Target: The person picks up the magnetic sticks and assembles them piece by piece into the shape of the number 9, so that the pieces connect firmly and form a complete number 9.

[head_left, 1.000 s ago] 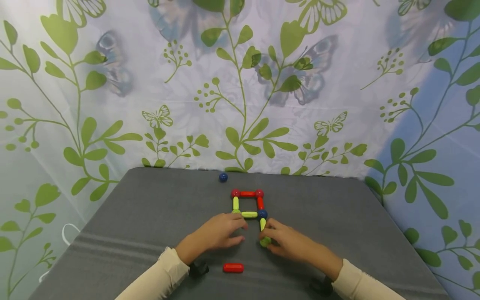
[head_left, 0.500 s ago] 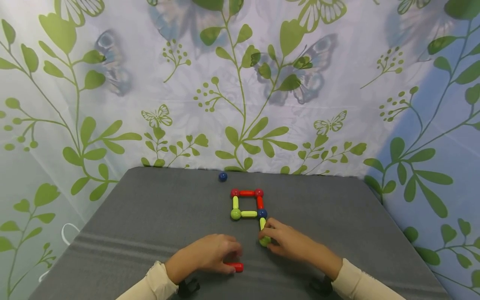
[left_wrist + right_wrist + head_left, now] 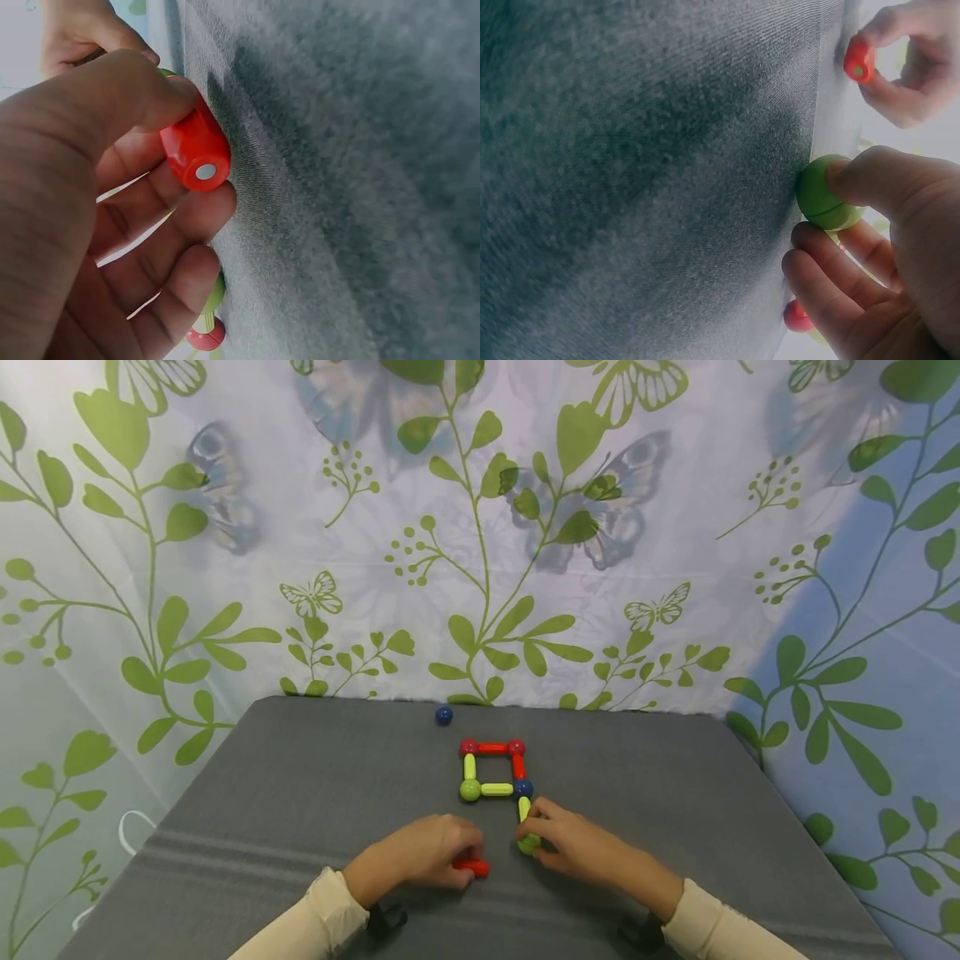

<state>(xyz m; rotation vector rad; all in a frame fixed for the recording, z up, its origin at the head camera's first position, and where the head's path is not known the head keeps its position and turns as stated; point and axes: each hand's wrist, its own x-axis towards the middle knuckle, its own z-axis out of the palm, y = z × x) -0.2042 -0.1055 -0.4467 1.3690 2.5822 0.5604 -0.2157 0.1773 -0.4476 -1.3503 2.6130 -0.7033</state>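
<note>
My left hand (image 3: pixel 431 852) pinches a red magnetic rod (image 3: pixel 196 146) between thumb and fingers, close over the table; a round metal disc shows in the rod's end. To its right, my right hand (image 3: pixel 573 843) holds a green ball (image 3: pixel 826 193) between thumb and fingertips. A yellow-green rod (image 3: pixel 524 808) runs from that ball up to a blue ball (image 3: pixel 522 788). This blue ball is one corner of a square of rods and balls, with two red balls (image 3: pixel 468 747) at the far corners and another green ball (image 3: pixel 470 790) at the near left.
A loose blue ball (image 3: pixel 444 716) lies near the far edge of the grey cloth-covered table (image 3: pixel 337 777). Behind the table hangs a curtain (image 3: pixel 510 568) printed with leaves and butterflies.
My left hand moved from beside the square back to the red rod, took hold of it and brought it slightly forward. My right hand stays at the green ball.
</note>
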